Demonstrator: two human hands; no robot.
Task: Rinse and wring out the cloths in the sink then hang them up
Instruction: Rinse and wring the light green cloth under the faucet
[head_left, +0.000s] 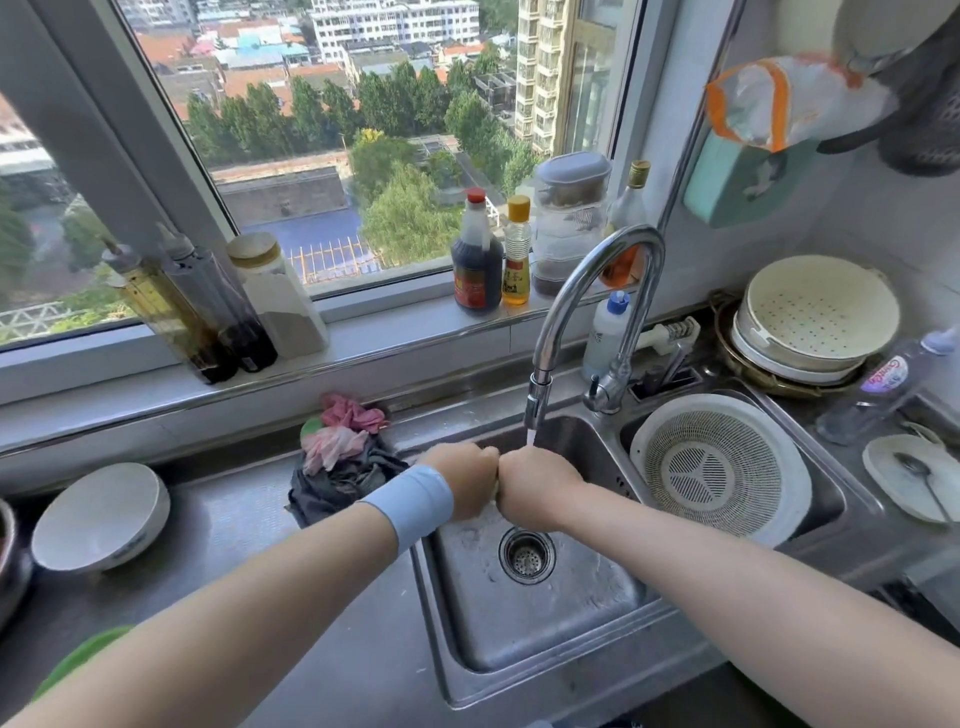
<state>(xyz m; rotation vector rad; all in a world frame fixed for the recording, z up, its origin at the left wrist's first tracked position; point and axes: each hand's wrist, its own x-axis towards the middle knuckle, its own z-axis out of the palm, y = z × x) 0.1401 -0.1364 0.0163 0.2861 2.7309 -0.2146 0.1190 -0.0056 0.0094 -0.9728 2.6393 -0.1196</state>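
Over the steel sink (545, 639), my left hand (465, 480) and my right hand (537, 486) are pressed fist to fist under the running tap (537, 400). Both grip a pale cloth (491, 503), of which only a small sliver shows between and below the fists. Water falls from the spout onto my right hand. A blue wristband sits on my left wrist. A heap of pink and dark grey cloths (345, 462) lies on the counter at the sink's back left corner, just behind my left hand.
A white colander (722, 467) fills the right basin. Bowls and a strainer (815, 317) are stacked at the back right, a plate with a spoon (909, 480) beside them. A white bowl (101, 517) stands on the left counter. Bottles (478, 260) line the windowsill.
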